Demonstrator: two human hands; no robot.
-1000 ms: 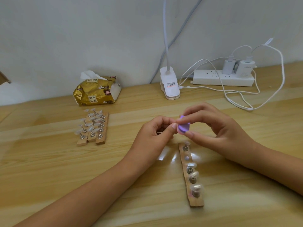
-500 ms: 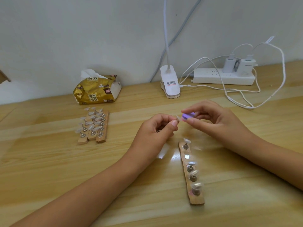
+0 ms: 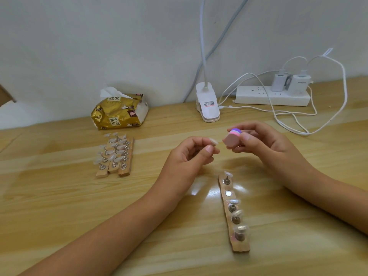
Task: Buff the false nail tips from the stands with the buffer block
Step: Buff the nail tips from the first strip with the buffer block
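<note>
While both hands hover above the wooden table (image 3: 59, 196), the work sits between them.
Left hand (image 3: 187, 156): pinches a clear false nail tip (image 3: 214, 141) between thumb and forefinger, the other fingers curled into the palm.
Right hand (image 3: 266, 144): grips the buffer block (image 3: 232, 139) with the thumb on its near side and the fingers wrapped over the far side.
Buffer block: pink face turned toward the tip, with a purple layer at its far end. It is held in the air just beside the tip, and a narrow gap shows between them.
Near stand (image 3: 241, 248): a wooden strip lying lengthwise below the hands. Four metal posts carry tips, and the second spot from the far end shows only a bare metal disc.
Far stands (image 3: 124, 173): three strips side by side, well to the left, crowded with clear tips.
Back of table: a gold tissue pack (image 3: 119, 111), a white lamp clip (image 3: 208, 105) and a power strip (image 3: 272, 95) with two chargers (image 3: 298, 84) plugged in — white cables loop across the wood.
</note>
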